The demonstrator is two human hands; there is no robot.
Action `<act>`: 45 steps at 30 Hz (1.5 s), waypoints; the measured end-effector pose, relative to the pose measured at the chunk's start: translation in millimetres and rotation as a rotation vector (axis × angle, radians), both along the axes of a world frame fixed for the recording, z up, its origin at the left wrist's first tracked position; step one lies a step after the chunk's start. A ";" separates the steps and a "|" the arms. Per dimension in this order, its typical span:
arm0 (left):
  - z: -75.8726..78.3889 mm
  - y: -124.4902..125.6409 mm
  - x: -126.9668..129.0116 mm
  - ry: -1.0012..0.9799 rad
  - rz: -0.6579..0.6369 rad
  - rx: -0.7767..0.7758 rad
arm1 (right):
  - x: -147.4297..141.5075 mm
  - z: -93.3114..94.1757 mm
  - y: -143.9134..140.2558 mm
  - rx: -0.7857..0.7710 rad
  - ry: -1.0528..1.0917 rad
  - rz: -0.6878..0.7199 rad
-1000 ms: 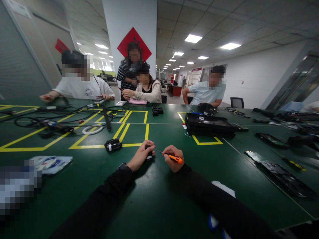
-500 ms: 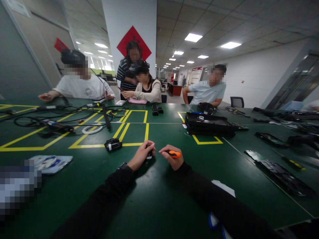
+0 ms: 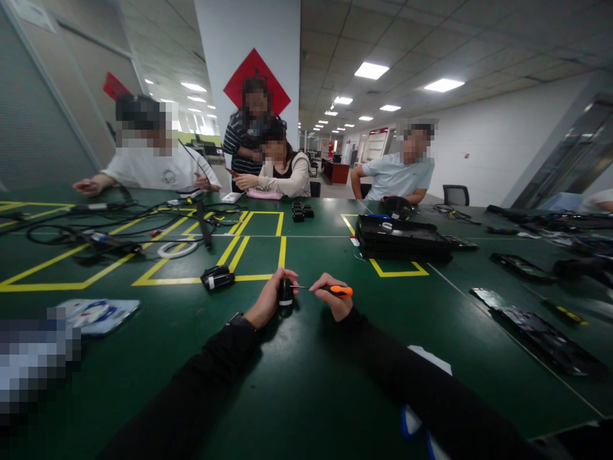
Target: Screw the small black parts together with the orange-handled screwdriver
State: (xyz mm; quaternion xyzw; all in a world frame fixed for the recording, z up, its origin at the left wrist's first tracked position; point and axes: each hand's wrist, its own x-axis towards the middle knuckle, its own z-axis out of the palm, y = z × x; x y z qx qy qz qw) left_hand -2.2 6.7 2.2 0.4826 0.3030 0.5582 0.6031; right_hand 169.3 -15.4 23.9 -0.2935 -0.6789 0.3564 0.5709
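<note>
My left hand [image 3: 268, 299] is closed around a small black cylindrical part [image 3: 286, 292] with a white band near its lower end. In my right hand [image 3: 334, 299] is a screwdriver [image 3: 341, 291] with an orange and black handle, gripped between thumb and fingers. Its thin metal shaft points left, and the tip meets the side of the black part or lies just in front of it; I cannot tell which. Left of my hands, a pair of similar black parts [image 3: 217, 278] rests on the green table [image 3: 306, 383].
Beyond my right hand lies a stack of black trays [image 3: 402, 239]. Cables and a white ring [image 3: 177, 248] spread over the left side. Small black blocks [image 3: 301, 211] stand further back. At the right are an opened device [image 3: 541, 332] and another screwdriver [image 3: 565, 313]. Several people are across the table.
The screwdriver and my right hand have shifted slightly right, baring more of the shaft. My left fingers have moved, so more of the black part's face shows.
</note>
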 end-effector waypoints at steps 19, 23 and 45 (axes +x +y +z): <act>4.3 -2.2 1.4 -0.020 -0.011 -0.031 | 0.0 -1.4 1.1 -0.062 0.050 -0.037; 4.2 -1.7 0.6 -0.028 -0.015 -0.038 | 1.3 0.0 0.1 0.100 -0.063 -0.016; -0.7 -0.7 1.6 0.170 0.077 0.059 | -0.3 0.0 -4.0 -0.106 0.050 0.017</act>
